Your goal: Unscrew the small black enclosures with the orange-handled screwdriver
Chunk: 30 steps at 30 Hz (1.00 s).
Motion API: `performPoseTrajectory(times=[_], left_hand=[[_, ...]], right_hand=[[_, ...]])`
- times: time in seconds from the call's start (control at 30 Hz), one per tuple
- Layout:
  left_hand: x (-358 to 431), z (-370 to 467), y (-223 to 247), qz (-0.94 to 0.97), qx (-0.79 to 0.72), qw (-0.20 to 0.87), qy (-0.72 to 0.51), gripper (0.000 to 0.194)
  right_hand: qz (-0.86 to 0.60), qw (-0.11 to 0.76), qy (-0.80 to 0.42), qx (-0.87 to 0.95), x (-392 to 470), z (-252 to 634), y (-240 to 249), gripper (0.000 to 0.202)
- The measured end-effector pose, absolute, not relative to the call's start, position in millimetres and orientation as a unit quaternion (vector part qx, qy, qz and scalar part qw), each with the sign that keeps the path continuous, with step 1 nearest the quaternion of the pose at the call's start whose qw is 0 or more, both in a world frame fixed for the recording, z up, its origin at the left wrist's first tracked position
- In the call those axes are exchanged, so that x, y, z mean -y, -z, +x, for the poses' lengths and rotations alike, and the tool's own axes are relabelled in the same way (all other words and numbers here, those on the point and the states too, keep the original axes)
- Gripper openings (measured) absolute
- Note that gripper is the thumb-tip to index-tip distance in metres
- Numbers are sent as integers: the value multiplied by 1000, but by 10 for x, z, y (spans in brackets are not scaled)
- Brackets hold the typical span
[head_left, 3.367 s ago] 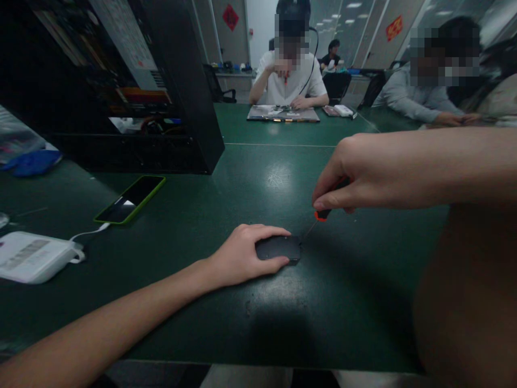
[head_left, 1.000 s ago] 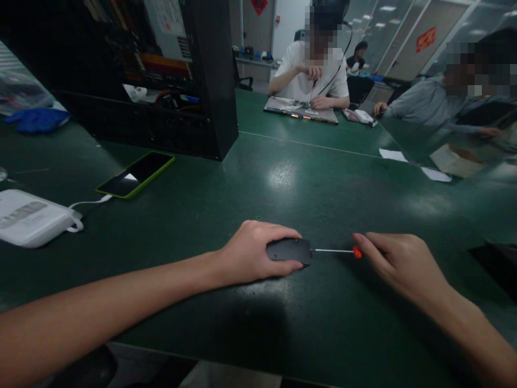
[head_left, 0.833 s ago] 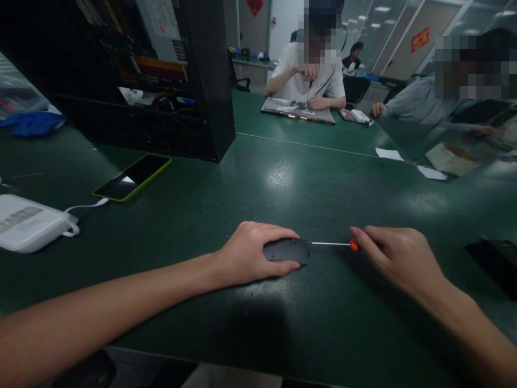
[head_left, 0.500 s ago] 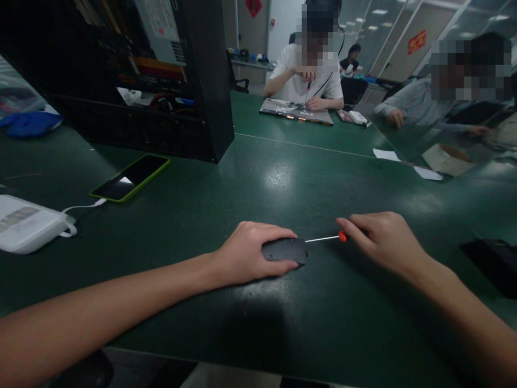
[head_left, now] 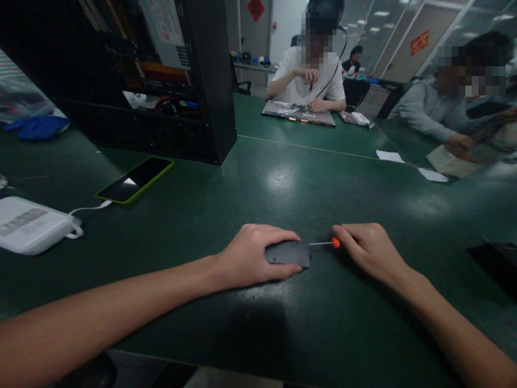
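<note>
Black flat plastic piece [head_left: 288,253] lies on the green desk [head_left: 331,183], lower centre of frame. Left hand [head_left: 252,257] is cupped over its left end, fingers clamped on both long edges, pinning it down. Right hand [head_left: 365,249] sits just right of it, fingers pinched on an orange-tipped screwdriver [head_left: 325,243]; the thin metal shaft lies nearly level and meets the piece's right edge. Green-cased phone [head_left: 135,179] at middle left, cabled to a white box [head_left: 34,231] at the left edge. Black open cabinet [head_left: 202,81] upper left. Other people are seated at the far desk, upper right.
</note>
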State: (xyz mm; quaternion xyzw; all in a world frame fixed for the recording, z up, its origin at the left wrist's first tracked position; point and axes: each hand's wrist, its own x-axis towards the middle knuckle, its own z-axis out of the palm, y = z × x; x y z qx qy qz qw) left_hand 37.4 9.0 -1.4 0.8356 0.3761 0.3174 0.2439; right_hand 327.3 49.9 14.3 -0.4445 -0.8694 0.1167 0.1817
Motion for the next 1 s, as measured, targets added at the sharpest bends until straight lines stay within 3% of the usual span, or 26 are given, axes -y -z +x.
performPoseTrajectory(times=[0.47,0.67,1.0], left_hand=[[-84,364,1,836,-374,251,-314,44],[-88,375,25,829,-375,258,-324,46],[-154,111,-100,858,-354,261,-264,46]], right_hand=[[-356,192,-110,908,-447,3249,-103,37],[-271,247,-75,927,-430,3199,-29,25],[-263,245,-87,929,-423,3142,-28,21]])
